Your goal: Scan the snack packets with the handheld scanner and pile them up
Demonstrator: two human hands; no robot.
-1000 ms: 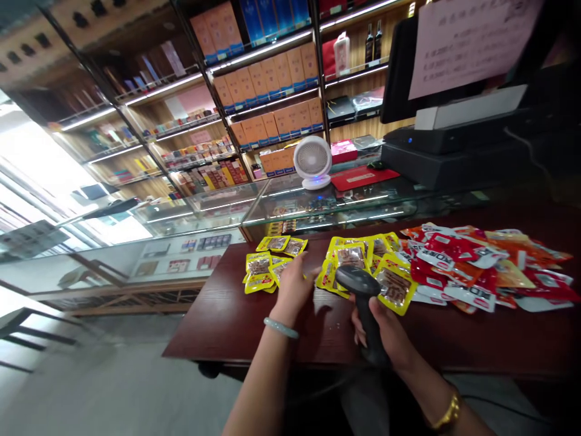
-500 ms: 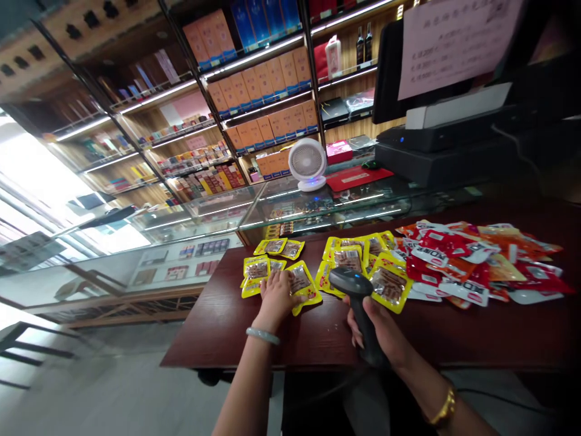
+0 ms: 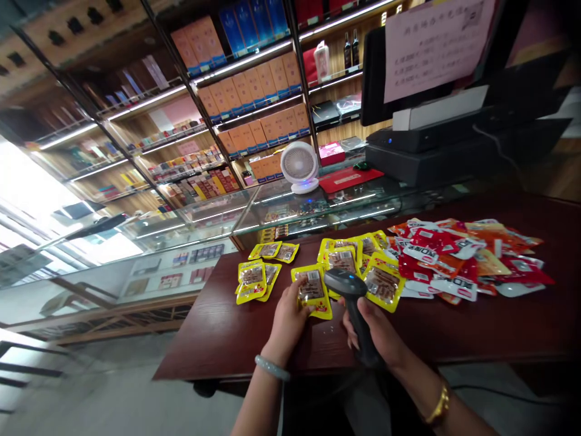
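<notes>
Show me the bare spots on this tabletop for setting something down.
Bare wood shows at the near left of the tabletop, between the leftmost yellow packets and the front edge, left of the left hand. Another strip runs right of the right hand, below the heaped pouches. The middle is crowded: yellow pile, scanner.

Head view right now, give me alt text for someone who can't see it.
A person's left hand grips a yellow packet at a dark red table, while the right hand holds a dark handheld scanner beside it. More yellow packets and a heap of red, white and orange packets lie nearby; stocked shelves stand behind.
</notes>
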